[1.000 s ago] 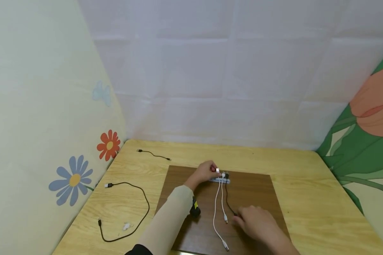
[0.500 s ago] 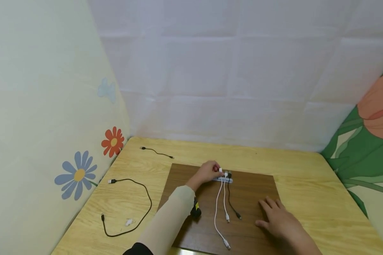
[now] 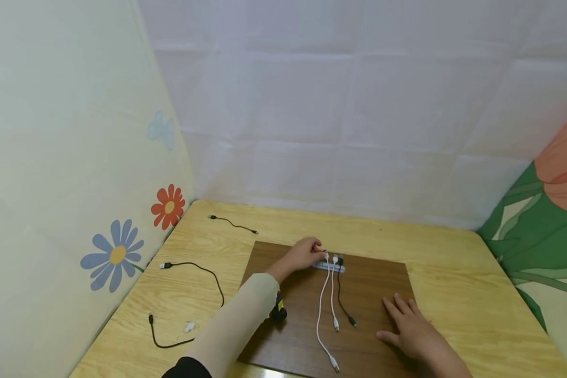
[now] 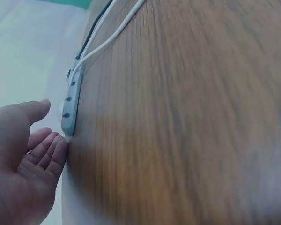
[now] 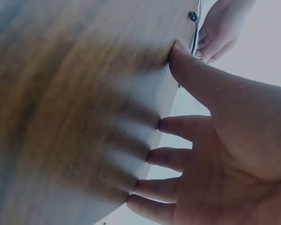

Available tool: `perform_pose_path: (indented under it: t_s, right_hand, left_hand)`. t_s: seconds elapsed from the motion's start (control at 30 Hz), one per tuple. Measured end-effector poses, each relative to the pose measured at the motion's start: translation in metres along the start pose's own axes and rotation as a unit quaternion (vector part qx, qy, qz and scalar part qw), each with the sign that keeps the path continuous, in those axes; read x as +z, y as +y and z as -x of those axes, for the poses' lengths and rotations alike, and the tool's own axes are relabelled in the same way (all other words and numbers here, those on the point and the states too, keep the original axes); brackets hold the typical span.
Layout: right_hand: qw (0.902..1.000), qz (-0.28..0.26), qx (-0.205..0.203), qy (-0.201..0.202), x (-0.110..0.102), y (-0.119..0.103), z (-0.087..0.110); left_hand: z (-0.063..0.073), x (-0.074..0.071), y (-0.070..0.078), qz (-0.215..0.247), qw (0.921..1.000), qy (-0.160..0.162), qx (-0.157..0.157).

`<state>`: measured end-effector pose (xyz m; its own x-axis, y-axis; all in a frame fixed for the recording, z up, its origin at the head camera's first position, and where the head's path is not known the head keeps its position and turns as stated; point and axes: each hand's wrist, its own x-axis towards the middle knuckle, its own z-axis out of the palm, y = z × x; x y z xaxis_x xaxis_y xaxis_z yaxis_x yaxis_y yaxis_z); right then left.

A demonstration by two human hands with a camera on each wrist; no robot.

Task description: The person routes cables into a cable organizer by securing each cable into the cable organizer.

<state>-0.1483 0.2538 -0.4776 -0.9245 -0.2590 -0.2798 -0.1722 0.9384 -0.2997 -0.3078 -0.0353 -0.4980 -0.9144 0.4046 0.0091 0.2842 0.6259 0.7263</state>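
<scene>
Clock directions are read from the head view, with 12 at the worktop's far side. The left hand is at the far edge of a dark wooden board, its grip released: the left wrist view shows thumb and fingers parted. Its fingertips are just beside the near end of a grey-blue USB hub, which lies at about 4 o'clock from the hand. A white USB plug is at 3 o'clock, close by the thumb; whether they touch, I cannot tell. Just beyond it come a second white plug and a black plug.

The right hand rests with spread fingers, its fingertips on the board, holding nothing. From it the hub lies at 10 o'clock, well apart, while the black cable's free end is nearer, at 9 o'clock. The longer white cable's tip sits at 8.

A long black cable lies at 9 o'clock from the left hand, partly hidden by the sleeve.
</scene>
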Motion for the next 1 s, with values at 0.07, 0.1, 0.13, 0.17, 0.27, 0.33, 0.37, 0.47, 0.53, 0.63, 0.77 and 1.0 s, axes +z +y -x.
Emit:
perform_pose_path:
  t_s: [0.07, 0.1, 0.13, 0.17, 0.27, 0.33, 0.37, 0.47, 0.53, 0.63, 0.77, 1.0]
  right_hand:
    - [1.0, -0.002, 0.002, -0.002, 0.001, 0.0, -0.001]
    - [1.0, -0.004, 0.004, -0.005, 0.001, 0.0, -0.001]
    - [0.9999, -0.004, 0.007, -0.008, 0.001, 0.0, -0.001]
    - [0.9999, -0.006, 0.009, -0.011, 0.001, -0.001, -0.001]
    - [0.9997, -0.008, 0.014, -0.018, 0.001, 0.0, -0.002]
    - [0.9997, -0.007, 0.013, -0.019, 0.001, 0.0, -0.003]
    - [0.9997, -0.007, 0.012, -0.02, 0.001, 0.0, -0.003]
    - [0.9998, -0.006, 0.008, -0.019, 0.0, 0.0, -0.004]
    - [0.9998, -0.006, 0.007, -0.019, 0.0, 0.0, -0.005]
    - [0.9998, -0.002, 0.002, -0.019, -0.001, 0.0, -0.004]
    - [0.9998, 0.002, -0.006, -0.018, -0.001, 0.0, -0.003]
    - [0.9998, 0.002, -0.007, -0.018, -0.002, -0.001, -0.002]
  left_hand:
    - [0.002, -0.005, -0.001, -0.002, 1.0, -0.002, 0.004]
    - [0.003, -0.006, -0.002, -0.007, 0.9999, -0.001, 0.008]
    - [0.003, -0.008, -0.004, -0.012, 0.9999, 0.0, 0.01]
    - [0.004, -0.01, -0.005, -0.017, 0.9998, 0.0, 0.012]
    - [0.005, -0.016, -0.008, -0.033, 0.9994, 0.002, 0.011]
    - [0.007, -0.02, -0.009, -0.041, 0.9991, 0.004, 0.006]
    - [0.008, -0.022, -0.009, -0.044, 0.999, 0.005, 0.004]
    - [0.011, -0.028, -0.01, -0.056, 0.9984, 0.012, -0.006]
    - [0.013, -0.031, -0.011, -0.066, 0.9977, 0.014, -0.011]
    - [0.017, -0.036, -0.012, -0.089, 0.9958, 0.014, -0.016]
    - [0.022, -0.045, -0.013, -0.108, 0.9934, 0.019, -0.032]
    - [0.029, -0.063, -0.016, -0.117, 0.99, 0.045, -0.065]
